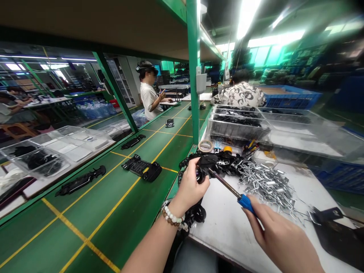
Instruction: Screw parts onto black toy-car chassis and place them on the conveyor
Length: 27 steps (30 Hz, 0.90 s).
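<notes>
My left hand point(191, 185), with beads at its wrist, is closed around a black plastic part point(207, 161) above the left edge of the white table point(224, 212). In my right hand point(273, 223) is a screwdriver point(247, 203) with a blue handle, held by its handle. The screwdriver's tip points up and left, close to the black part; whether it touches is hard to tell. Behind and beneath the left hand lie more black parts point(199, 214). Right of the held part spreads a pile of bent metal rods point(270, 185).
Left runs a green conveyor point(113, 212) with black chassis parts point(142, 167). A green post point(193, 76) stands between conveyor and table. Clear bins point(239, 129), a tape roll point(205, 146) and a black object point(338, 235) are on the right. Two people point(149, 91) sit or stand beyond.
</notes>
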Available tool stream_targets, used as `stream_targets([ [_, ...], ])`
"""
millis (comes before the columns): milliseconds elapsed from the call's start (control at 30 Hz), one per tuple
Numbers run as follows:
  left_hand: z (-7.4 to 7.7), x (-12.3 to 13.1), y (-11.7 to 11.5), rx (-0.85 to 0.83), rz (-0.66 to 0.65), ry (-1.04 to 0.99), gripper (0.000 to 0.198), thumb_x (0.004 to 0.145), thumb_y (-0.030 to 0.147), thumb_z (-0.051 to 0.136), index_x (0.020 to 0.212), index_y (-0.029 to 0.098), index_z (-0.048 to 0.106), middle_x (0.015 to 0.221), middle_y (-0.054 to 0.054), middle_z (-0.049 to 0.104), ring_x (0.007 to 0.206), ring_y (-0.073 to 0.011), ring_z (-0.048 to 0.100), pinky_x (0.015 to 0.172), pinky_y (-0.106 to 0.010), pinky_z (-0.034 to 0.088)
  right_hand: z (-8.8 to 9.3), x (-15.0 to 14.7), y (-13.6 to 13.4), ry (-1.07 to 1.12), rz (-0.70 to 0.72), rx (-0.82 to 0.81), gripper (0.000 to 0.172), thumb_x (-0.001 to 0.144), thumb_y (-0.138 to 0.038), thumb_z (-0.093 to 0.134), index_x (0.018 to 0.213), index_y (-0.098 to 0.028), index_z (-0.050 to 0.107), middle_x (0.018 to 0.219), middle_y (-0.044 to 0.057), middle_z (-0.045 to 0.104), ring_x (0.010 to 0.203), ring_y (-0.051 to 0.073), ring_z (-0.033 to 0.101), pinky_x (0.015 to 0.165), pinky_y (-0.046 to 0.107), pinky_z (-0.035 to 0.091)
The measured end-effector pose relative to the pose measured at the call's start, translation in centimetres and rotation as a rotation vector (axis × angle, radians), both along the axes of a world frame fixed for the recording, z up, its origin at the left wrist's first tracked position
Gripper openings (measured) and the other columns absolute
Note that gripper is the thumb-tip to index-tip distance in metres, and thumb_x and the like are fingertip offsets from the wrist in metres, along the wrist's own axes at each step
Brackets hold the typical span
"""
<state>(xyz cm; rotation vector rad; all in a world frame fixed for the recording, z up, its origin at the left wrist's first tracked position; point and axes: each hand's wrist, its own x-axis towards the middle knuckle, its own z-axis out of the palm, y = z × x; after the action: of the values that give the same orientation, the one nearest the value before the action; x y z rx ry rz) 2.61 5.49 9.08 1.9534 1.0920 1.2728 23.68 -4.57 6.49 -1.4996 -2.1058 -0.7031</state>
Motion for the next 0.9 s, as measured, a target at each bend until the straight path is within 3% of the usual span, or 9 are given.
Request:
stream_targets([
  [133, -0.1, 0.0, 0.2, -0.038, 0.046, -0.034, 0.046, 0.075, 0.013, 0.056, 0.118, 0.019, 0.039, 0.109, -0.009, 0.057, 0.101, -0.0208, 0.057, 0.088, -0.036, 0.047, -1.0, -0.9, 0.1, 0.015, -0.063, 0.06, 0.032, 0.094, -0.033, 0.041, 0.112, -0.013, 0.057, 0.08, 0.004, 0.068, 0.058, 0.017, 0.063, 0.046, 0.029, 0.036],
  [400, -0.5, -1.3, 1.1, -0.189, 0.073, -0.303, 0.036, 0.076, 0.014, 0.057, 0.108, 0.019, 0.042, 0.103, -0.005, 0.059, 0.095, -0.016, 0.059, 0.085, -0.03, 0.047, -4.4, -1.3, 0.1, 0.203, 0.009, -0.05, 0.034, 0.096, -0.035, 0.033, 0.111, -0.014, 0.055, 0.092, 0.005, 0.069, 0.068, 0.015, 0.067, 0.044, 0.025, 0.041],
  [900, -0.3, -1.0, 0.9, -0.246, 0.089, -0.356, 0.034, 0.074, 0.016, 0.06, 0.105, 0.018, 0.045, 0.105, -0.007, 0.06, 0.098, -0.0177, 0.058, 0.086, -0.031, 0.045, -4.6, -2.2, 0.5, 0.239, 0.011, -0.131, 0.036, 0.096, -0.038, 0.033, 0.113, -0.015, 0.055, 0.091, 0.004, 0.069, 0.066, 0.017, 0.067, 0.042, 0.027, 0.043],
])
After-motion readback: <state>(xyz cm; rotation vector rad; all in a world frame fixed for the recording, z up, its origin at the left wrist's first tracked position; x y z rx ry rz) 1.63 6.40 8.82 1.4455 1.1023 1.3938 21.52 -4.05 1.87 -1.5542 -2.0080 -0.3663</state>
